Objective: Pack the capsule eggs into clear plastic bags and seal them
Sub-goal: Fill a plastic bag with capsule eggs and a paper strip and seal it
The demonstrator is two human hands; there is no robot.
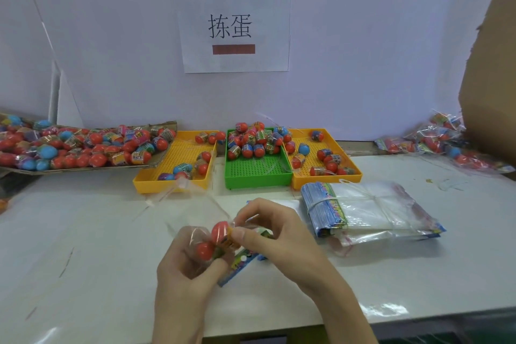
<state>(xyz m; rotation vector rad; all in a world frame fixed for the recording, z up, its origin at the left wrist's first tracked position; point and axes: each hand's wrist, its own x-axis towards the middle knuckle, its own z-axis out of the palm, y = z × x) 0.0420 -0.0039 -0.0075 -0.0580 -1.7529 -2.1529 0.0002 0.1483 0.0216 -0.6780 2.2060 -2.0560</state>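
Over the table's front middle my left hand [184, 268] grips a clear plastic bag [195, 204] with a red capsule egg [205, 250] inside it. The bag's open mouth stands up toward the yellow tray. My right hand [276, 234] pinches a second red capsule egg [220, 231] with a yellow printed band, at the bag. Under the hands lies a blue printed header card [237, 267].
A left yellow tray [145, 179], a green tray [257, 176] and a right yellow tray [354, 173] hold loose eggs. A cardboard tray [164, 159] of eggs sits far left. A tied bundle of empty bags [371, 209] lies right; packed bags [435, 139] pile beside a cardboard box [491, 64].
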